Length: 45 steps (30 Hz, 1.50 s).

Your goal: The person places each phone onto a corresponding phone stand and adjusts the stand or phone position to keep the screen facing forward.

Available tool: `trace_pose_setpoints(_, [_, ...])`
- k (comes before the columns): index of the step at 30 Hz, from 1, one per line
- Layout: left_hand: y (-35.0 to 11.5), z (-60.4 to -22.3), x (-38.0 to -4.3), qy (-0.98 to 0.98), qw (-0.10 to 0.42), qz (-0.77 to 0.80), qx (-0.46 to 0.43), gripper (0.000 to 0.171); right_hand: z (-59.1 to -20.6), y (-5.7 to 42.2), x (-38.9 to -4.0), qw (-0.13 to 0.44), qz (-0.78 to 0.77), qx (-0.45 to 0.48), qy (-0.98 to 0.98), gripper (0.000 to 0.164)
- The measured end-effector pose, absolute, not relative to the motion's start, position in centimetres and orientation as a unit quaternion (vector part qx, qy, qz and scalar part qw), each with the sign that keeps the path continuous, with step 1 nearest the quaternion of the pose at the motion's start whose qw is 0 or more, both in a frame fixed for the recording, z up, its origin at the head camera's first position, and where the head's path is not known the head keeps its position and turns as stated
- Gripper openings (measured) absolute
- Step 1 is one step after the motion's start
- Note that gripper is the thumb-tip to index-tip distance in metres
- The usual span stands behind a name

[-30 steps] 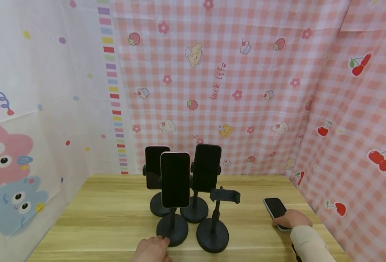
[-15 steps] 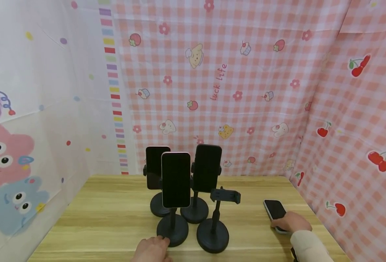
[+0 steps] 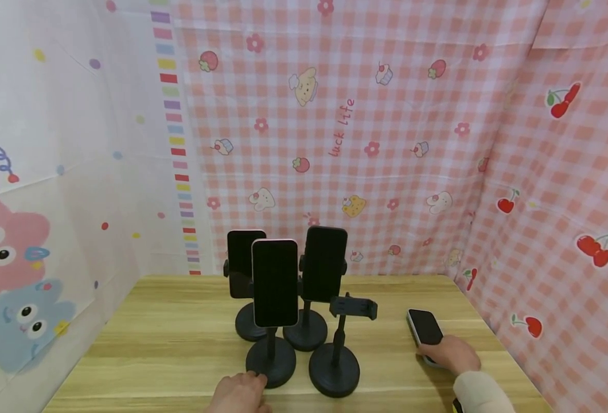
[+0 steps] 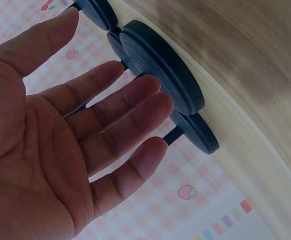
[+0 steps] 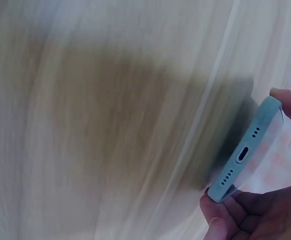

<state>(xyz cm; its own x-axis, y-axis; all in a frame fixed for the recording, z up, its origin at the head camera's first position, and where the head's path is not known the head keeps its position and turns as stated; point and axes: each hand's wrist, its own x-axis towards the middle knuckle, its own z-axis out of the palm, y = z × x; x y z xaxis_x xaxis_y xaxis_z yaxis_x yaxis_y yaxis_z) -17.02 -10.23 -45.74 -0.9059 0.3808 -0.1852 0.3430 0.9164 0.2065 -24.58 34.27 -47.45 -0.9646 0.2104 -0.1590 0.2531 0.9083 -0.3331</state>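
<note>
My right hand [image 3: 453,354] grips a smartphone [image 3: 425,328] by its two long sides, at the right of the wooden table. In the right wrist view the phone's pale green edge [image 5: 244,150] shows a charging port, and a shadow falls on the wood beside it. My left hand [image 3: 238,393] has its fingertips at the base [image 3: 271,362] of the front left phone stand, its fingers loosely extended in the left wrist view. That stand holds an upright phone [image 3: 275,283] with a dark screen. The front right phone stand [image 3: 336,367] has no phone in its clamp [image 3: 354,307].
Behind stand two more phone stands, one with a phone [image 3: 240,264] at the left, one with a black phone [image 3: 324,264] at the right. The wooden tabletop [image 3: 170,321] meets a pink checked cloth [image 3: 407,172] at the back and right, and a white cloth at the left.
My right hand and the phone in it have moved a little to the left. The left hand and the stands look the same, apart from slight head motion.
</note>
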Motion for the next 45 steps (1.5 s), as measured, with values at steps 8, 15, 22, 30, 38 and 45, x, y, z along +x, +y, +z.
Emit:
trace_pose_setpoints(8, [-10.2,-45.8,-17.3,0.972,0.121,0.083,0.182,0.030,-47.6,32.3,-23.9,-0.008,-0.225,0.140,0.964,0.062])
trace_pose_setpoints(15, [-10.1,-46.0,-17.2,0.971,0.125,0.087,0.185,0.030,-48.1,30.4,-23.1,-0.041,-0.247,0.172,0.953,0.063])
trace_pose_setpoints(22, [-10.1,-46.0,-17.1,0.971,0.123,0.086,0.185,0.029,-48.4,29.0,-22.4,-0.054,-0.260,0.197,0.944,0.064])
trace_pose_setpoints(30, [-10.1,-46.1,-17.2,0.971,0.128,0.089,0.182,0.029,-48.6,28.2,-21.8,-0.075,-0.273,0.206,0.937,0.068])
trace_pose_setpoints(38, [-10.1,-46.2,-17.1,0.972,0.134,0.086,0.175,0.030,-48.7,27.5,-21.2,-0.087,-0.285,0.218,0.929,0.072])
trace_pose_setpoints(45, [-10.3,-46.1,-17.2,0.971,0.140,0.088,0.175,0.030,-48.8,26.6,-20.8,-0.108,-0.288,0.237,0.922,0.076])
